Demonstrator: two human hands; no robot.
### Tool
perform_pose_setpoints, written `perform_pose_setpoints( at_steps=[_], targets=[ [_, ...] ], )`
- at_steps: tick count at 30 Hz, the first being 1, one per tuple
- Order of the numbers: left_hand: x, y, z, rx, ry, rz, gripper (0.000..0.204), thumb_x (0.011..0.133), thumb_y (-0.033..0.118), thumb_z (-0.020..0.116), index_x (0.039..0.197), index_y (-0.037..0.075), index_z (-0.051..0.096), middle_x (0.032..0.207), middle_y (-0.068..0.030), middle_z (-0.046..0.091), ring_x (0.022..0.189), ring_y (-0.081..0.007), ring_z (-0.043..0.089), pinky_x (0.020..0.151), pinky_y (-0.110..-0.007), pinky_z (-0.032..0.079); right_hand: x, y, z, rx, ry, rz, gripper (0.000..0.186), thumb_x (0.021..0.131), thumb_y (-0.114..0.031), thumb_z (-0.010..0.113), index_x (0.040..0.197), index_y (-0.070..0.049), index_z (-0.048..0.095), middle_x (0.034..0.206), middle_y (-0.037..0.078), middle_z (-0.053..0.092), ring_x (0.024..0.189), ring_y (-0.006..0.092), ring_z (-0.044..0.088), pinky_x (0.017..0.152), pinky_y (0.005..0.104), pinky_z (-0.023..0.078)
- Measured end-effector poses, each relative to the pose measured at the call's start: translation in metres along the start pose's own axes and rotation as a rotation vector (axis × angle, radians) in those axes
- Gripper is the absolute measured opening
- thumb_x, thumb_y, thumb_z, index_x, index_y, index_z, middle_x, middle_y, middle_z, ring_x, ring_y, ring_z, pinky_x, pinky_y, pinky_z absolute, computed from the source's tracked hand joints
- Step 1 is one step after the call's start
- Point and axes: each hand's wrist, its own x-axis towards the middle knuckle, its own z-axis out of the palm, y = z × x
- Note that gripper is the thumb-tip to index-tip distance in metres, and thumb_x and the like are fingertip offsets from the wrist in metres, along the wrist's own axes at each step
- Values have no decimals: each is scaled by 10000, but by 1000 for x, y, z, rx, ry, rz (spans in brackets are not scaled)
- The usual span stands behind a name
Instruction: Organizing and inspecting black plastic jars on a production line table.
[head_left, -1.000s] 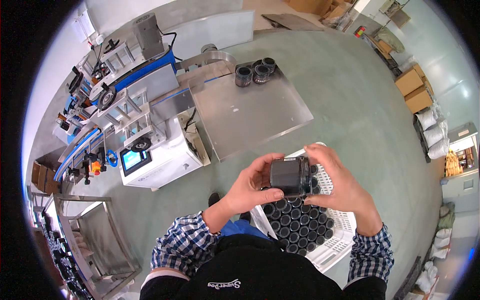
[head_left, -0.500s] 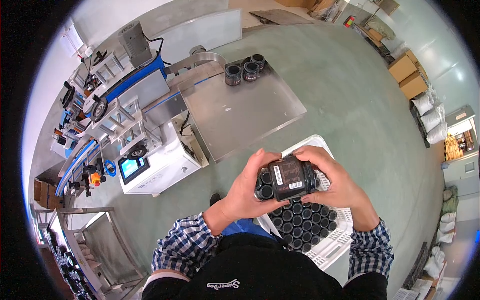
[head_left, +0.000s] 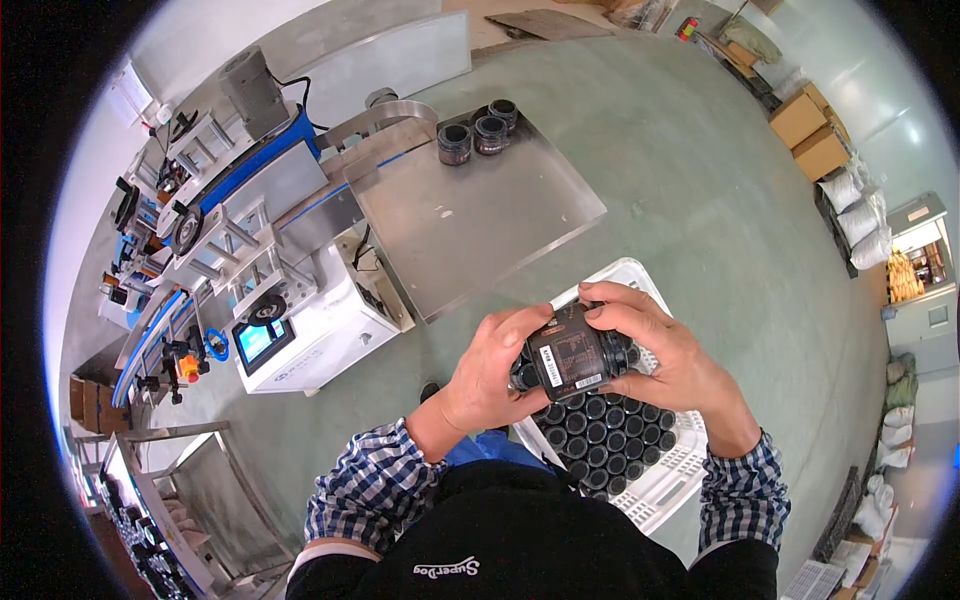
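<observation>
grey-green floor, perhaps concrete, beside steel table, both hands half-closed around dark jar

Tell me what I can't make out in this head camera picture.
- Head view: the held jar's underside, turned away; its ends are partly covered by the left hand and right hand.
- Head view: whatever lies beneath the jars in the white crate, hidden by them.
- Head view, lower left: the dark items, too small to tell apart.
</observation>
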Motion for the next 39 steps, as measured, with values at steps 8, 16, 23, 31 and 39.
perform_pose_setpoints(
  at_steps=[8, 16, 23, 31, 39],
  targets=[
    [-6, -13, 13, -34, 83, 160, 833, 574, 42, 793, 1295, 37, 377, 1216, -170, 517, 1049, -329, 540, 866, -385, 432, -7, 5, -1, -20, 5, 6, 671, 647, 10, 752, 1249, -93, 473, 1361, 140, 408, 1232, 338, 443, 994, 385, 428],
    [-28, -23, 34, -139, -239, -463, 1177, 574, 95, 863, 1457, 77, 84, 1334, -192, 422, 1110, -291, 531, 949, -420, 412, -64, 60, 20, -48, 129, 374, 669, 653, -131, 766, 1247, -72, 463, 1185, 144, 487, 1087, 317, 519, 928, 362, 441],
    [-86, -36, 27, -90, -383, -819, 654, 760, 63, 712, 1330, 83, 393, 1261, -75, 498, 974, -153, 591, 813, -315, 430, -216, 197, 146, -174, 255, 1208, 747, 619, -302, 789, 1255, -100, 453, 1173, 208, 456, 1047, 388, 537, 894, 430, 464],
    [-122, -31, 30, -147, -428, -1192, 542, 808, 107, 686, 1288, 71, 436, 1211, -97, 503, 923, -135, 599, 795, -322, 431, -229, 248, 277, 3, 319, 1588, 781, 624, -341, 786, 1272, -75, 442, 1208, 219, 445, 1060, 387, 531, 902, 413, 473],
    [-135, -38, 25, -85, -473, -1253, 502, 824, 127, 671, 1277, 90, 457, 1195, -89, 518, 892, -145, 612, 789, -319, 426, -208, 278, 307, 56, 393, 1636, 807, 671, -337, 742, 1331, -60, 371, 1255, 240, 386, 1059, 426, 536, 894, 443, 480]
  ],
)
